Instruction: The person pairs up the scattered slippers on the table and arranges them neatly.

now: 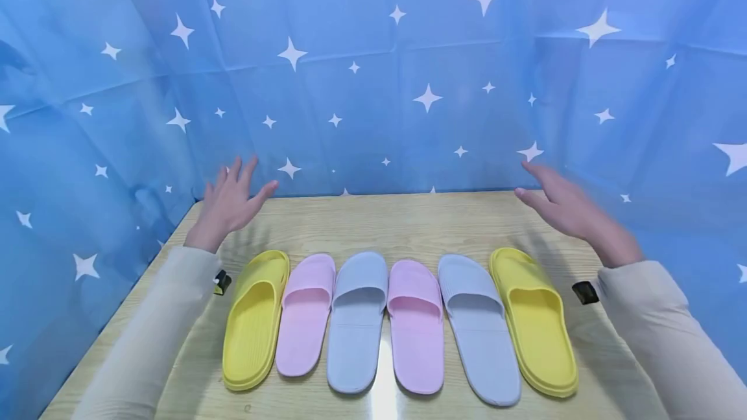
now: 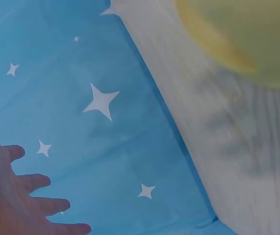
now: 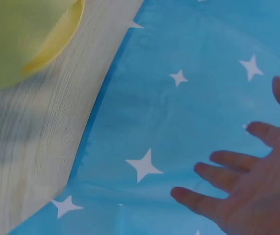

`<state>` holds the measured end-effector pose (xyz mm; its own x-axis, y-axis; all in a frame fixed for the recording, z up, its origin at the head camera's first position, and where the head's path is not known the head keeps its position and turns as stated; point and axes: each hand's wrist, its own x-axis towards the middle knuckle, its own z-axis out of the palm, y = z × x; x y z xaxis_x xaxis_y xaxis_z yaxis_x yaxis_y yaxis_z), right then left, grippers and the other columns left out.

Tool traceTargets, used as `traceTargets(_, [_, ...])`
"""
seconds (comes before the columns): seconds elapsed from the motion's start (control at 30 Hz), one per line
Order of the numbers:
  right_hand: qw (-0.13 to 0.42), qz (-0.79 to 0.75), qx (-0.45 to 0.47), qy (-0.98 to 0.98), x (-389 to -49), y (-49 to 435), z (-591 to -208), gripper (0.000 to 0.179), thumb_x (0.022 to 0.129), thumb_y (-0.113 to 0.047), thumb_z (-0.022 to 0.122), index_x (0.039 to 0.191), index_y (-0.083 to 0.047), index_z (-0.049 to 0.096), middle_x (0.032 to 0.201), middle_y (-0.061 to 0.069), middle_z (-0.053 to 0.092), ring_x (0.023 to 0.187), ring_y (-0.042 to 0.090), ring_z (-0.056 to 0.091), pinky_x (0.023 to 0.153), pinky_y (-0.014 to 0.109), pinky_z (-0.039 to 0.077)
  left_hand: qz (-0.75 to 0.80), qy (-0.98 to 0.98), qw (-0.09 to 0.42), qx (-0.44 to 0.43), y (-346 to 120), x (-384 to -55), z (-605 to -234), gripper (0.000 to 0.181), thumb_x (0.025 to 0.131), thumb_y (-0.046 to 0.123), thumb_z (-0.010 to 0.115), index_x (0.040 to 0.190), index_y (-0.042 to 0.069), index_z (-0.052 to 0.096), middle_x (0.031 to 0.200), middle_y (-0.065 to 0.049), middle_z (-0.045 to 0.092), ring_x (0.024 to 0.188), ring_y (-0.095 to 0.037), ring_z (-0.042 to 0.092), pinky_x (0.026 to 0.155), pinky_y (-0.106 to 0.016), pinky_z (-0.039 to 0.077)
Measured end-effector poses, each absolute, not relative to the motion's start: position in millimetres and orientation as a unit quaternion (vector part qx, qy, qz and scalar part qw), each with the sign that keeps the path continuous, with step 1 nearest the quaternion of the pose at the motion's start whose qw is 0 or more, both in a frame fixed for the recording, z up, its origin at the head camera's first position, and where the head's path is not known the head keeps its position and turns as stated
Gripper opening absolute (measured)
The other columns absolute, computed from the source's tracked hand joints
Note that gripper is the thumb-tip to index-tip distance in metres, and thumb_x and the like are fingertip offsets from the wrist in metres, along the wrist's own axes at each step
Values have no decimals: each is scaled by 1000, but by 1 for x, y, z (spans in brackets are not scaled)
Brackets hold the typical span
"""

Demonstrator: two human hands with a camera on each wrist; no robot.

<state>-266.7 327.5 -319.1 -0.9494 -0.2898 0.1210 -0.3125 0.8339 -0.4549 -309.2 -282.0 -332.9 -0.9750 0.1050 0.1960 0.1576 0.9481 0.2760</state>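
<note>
Several slippers lie side by side in a row on the table, toes pointing away. From the left come a yellow slipper (image 1: 253, 323), a pink slipper (image 1: 303, 323), a grey-blue slipper (image 1: 356, 329), a second pink slipper (image 1: 417, 336), another grey-blue slipper (image 1: 481, 336) and a yellow slipper (image 1: 537, 329). My left hand (image 1: 229, 199) is raised beyond the left yellow slipper, fingers spread, holding nothing. On the other side my right hand (image 1: 563, 206) hovers past the right yellow slipper, thumb apart from straight fingers, also holding nothing. Both wrist views show spread fingers and part of a yellow slipper.
The wooden table (image 1: 385, 222) ends at a blue curtain (image 1: 373, 109) with white stars, which hangs behind it and along both sides. A small dark device shows at each sleeve cuff.
</note>
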Motion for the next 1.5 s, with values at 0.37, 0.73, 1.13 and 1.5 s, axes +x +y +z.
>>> traceTargets(0.37, [-16, 223, 148, -963, -228, 324, -340, 90, 104, -51, 54, 166, -3, 10, 167, 33, 20, 150, 58, 22, 113, 76, 24, -174, -976, 105, -76, -276, -277, -354, 90, 100, 75, 35, 168, 26, 2, 174, -22, -3, 156, -56, 6, 113, -84, 12])
traceTargets(0.73, [-60, 220, 149, -962, -209, 331, -372, 92, 98, -52, 65, 161, 4, 26, 159, 38, 32, 141, 61, 34, 105, 75, 36, -201, -977, 30, -65, -281, -247, -389, 98, 98, 75, 43, 168, 22, -1, 171, -30, -4, 153, -60, 11, 110, -84, 20])
traceTargets(1.13, [-133, 237, 159, -949, -200, 336, -397, 97, 94, -51, 71, 157, 9, 28, 156, 42, 33, 139, 64, 36, 101, 73, 42, -193, -977, -59, -63, -273, -226, -404, 112, 87, 83, 53, 168, 22, 7, 171, -29, 4, 147, -64, 25, 108, -82, 29])
traceTargets(1.5, [-161, 249, 157, -942, -195, 329, -407, 90, 98, -49, 65, 158, 7, 29, 157, 43, 30, 140, 64, 33, 102, 73, 42, -190, -973, -116, -61, -276, -207, -402, 112, 87, 80, 57, 168, 18, 12, 169, -33, 5, 143, -67, 31, 104, -81, 35])
